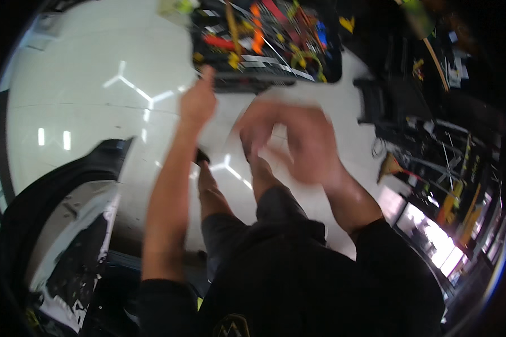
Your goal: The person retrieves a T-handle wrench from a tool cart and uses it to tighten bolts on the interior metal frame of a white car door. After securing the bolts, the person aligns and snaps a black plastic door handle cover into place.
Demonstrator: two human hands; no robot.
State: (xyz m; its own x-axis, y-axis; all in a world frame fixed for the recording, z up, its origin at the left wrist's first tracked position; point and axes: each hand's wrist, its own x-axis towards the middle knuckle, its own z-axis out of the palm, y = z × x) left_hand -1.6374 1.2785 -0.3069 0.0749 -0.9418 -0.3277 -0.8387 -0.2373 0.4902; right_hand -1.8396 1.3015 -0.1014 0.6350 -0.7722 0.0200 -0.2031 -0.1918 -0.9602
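Note:
My left hand [199,103] reaches forward to the near left corner of a black tool cart [239,78]. One finger of it stretches up by the cart's edge; the other fingers are hidden, and I cannot tell whether it touches the cart. My right hand [295,132] is bent inward in front of my body, above the floor, below the cart. Motion smears its fingers, so their shape and anything in them do not show. Many tools lie jumbled on the cart's top, among them a red-handled tool [218,42] and an orange one [257,28].
A pale glossy floor [84,112] reflects ceiling lights. At the lower left stands a black curved panel [45,188], like a car part. Along the right are dark shelving with rods and yellow tools [450,202], and a brush-like tan thing [389,167].

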